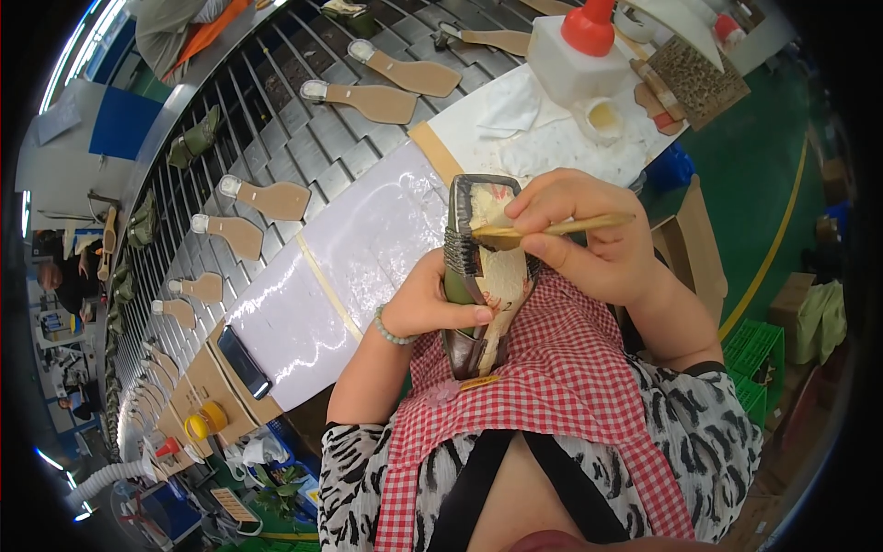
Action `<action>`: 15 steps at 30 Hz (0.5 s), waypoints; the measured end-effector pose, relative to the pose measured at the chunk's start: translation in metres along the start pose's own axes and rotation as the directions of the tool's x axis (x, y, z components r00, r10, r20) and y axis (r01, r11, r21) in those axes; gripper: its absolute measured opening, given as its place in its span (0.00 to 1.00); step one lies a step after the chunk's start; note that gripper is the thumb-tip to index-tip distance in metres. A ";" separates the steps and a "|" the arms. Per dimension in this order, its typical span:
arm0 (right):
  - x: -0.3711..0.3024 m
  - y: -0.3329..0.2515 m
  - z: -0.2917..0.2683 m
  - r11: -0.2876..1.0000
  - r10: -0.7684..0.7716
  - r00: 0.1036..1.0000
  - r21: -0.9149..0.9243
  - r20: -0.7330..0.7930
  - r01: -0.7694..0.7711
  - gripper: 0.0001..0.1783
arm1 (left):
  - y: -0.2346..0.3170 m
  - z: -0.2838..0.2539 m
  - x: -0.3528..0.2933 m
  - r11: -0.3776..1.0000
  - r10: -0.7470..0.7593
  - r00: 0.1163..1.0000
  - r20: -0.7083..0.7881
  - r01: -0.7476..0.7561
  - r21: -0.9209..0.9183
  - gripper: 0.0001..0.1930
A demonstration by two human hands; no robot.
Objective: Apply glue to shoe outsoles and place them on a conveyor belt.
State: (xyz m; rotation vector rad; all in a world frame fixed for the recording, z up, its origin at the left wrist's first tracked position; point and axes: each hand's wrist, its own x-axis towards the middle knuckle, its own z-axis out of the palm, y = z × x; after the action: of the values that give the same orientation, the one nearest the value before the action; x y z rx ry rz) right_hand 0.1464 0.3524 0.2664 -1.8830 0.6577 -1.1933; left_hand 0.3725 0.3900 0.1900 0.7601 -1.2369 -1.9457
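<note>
The left hand (432,304) wraps its fingers around a woven shoe (478,276); the right hand (589,239) pinches a brush (552,227) near a red-capped white bottle (575,51).

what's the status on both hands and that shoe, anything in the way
Left hand grips upturned shoe. Right hand holds brush, tip on shoe's sole. Nothing blocking.

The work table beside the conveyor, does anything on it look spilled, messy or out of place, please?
Yes. The white sheet under the white bottle and small cup is crumpled and stained yellowish, as if glue had dripped. The dark phone lies flat nearby, unsoiled.
</note>
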 end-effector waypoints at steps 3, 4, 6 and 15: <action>-0.001 -0.002 -0.003 0.997 -0.067 0.988 -0.029 0.140 0.072 0.06 | 0.004 -0.001 -0.002 0.998 -0.052 0.999 -0.005 0.053 0.030 0.30; -0.001 -0.003 -0.004 0.997 -0.068 0.988 -0.028 0.142 0.073 0.06 | 0.004 -0.001 -0.002 0.998 -0.051 0.999 -0.007 0.052 0.030 0.30; -0.001 -0.005 -0.005 0.997 0.028 0.972 0.061 0.232 -0.043 0.06 | 0.003 0.000 -0.002 1.000 -0.020 1.000 -0.008 0.020 0.013 0.30; -0.001 -0.004 -0.003 0.999 -0.037 0.988 -0.011 0.151 0.039 0.08 | 0.001 -0.001 0.000 0.999 -0.038 0.999 0.005 0.038 -0.009 0.31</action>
State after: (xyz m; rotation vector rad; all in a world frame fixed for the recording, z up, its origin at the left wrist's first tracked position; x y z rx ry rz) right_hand 0.1438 0.3542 0.2703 -1.9833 0.5512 -1.0602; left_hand 0.3736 0.3889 0.1905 0.7797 -1.2235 -1.9833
